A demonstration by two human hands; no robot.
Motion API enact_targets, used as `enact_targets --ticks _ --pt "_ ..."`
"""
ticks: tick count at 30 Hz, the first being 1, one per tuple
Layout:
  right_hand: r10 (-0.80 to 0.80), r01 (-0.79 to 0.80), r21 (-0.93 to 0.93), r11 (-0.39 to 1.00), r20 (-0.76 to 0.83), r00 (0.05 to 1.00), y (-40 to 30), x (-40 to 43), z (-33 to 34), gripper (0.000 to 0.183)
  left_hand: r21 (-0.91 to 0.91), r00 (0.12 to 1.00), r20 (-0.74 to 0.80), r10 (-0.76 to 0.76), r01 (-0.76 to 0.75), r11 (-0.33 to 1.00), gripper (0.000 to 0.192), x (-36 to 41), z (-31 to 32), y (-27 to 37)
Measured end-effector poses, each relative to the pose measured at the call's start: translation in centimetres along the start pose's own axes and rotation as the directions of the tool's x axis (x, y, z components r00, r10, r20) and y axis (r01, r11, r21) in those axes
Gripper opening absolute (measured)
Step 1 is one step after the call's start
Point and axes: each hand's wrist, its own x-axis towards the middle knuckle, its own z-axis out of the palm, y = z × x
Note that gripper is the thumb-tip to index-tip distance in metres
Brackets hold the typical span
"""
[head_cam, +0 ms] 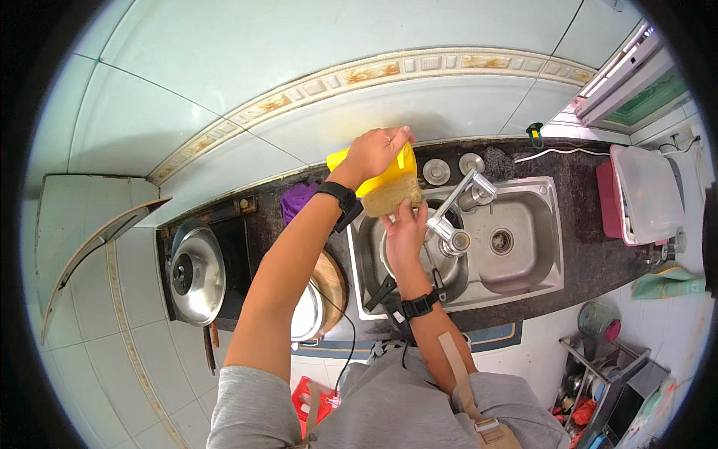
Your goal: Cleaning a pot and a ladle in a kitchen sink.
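My left hand (377,150) is closed on a yellow container (387,175), which it holds up by the wall above the left sink basin (367,241). Just below, my right hand (406,227) supports a tan scrubbing sponge (394,196) on its fingertips, against the underside of the yellow container. The container's opening and contents cannot be made out. Under my right hand, a pot and a black-handled pan (381,293) lie in the left basin, partly hidden by my hand and forearm. The chrome faucet (449,224) stands just to the right of my right hand.
The right sink basin (513,241) shows its drain. A purple cloth (297,201), a wooden board (331,280) and a lidded wok (197,275) are on the left. Near the wall lie metal strainers (436,172) and a steel-wool pad (498,163). A pink bin (611,196) stands far right.
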Motion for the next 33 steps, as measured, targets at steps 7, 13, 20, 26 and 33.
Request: enact_targets --ticks 7,13,20,26,33 --pt "-0.006 0.006 0.125 0.992 0.000 1.000 -0.3 0.8 0.9 0.038 0.026 0.999 0.041 0.022 -0.023 0.999 0.057 0.1 0.2 -0.1" --pt "0.018 -0.024 0.193 0.981 0.032 0.999 0.6 1.2 0.5 0.044 0.174 0.994 0.000 0.114 -0.112 0.978 0.052 0.2 0.9 -1.2" --pt "0.061 -0.082 0.186 0.979 0.117 0.991 0.1 1.2 -0.5 0.039 0.573 0.978 0.207 0.003 -0.124 0.811 0.045 1.2 -0.6 -0.4" --pt "0.218 -0.213 -0.046 0.976 0.179 0.959 -1.6 -1.6 -6.6 0.039 0.128 0.802 -0.565 0.195 -0.148 0.981 0.046 -8.7 -0.1 3.5" --pt "0.371 -0.356 -0.390 0.849 -0.039 0.928 -8.0 -5.3 -19.5 0.037 -0.541 0.793 -0.207 -0.573 0.395 0.743 0.029 -27.9 12.9 1.9"
